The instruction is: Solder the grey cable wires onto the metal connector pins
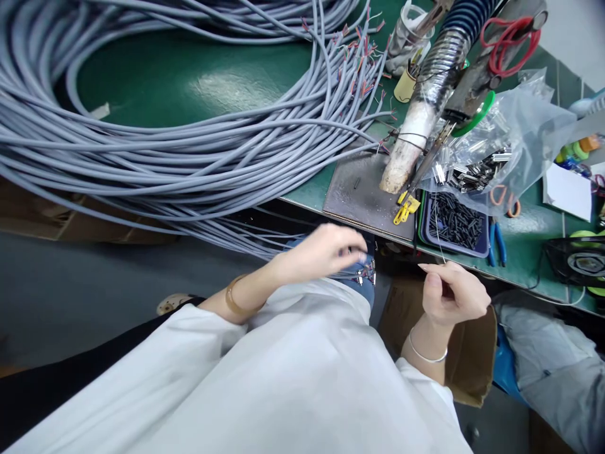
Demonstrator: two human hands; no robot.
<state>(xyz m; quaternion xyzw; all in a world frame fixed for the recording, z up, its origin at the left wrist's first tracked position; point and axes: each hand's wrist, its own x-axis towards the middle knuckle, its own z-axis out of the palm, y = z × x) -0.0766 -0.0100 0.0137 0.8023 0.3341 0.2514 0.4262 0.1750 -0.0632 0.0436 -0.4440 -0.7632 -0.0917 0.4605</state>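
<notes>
My left hand (326,250) hovers over my lap with loosely bent fingers, some space between them, and nothing visible in it. Just below its fingertips, grey cable ends with small metal connectors (362,276) lie across my blue-clad knee. My right hand (454,294) is in front of the bench edge, thumb and forefinger pinched together on a thin solder wire (437,234). The wire runs upward from the fingertips, past a purple tray (481,243) of small black sleeves (454,219). Its upper end is hard to follow.
A large bundle of grey cables (212,148) with stripped ends covers the bench's left. A fume hose (420,113) hangs over a dark work board (352,189) beside yellow clips (405,209). Blue pliers (497,243), a bag of metal connectors (486,151) and a cardboard box (466,366) are at right.
</notes>
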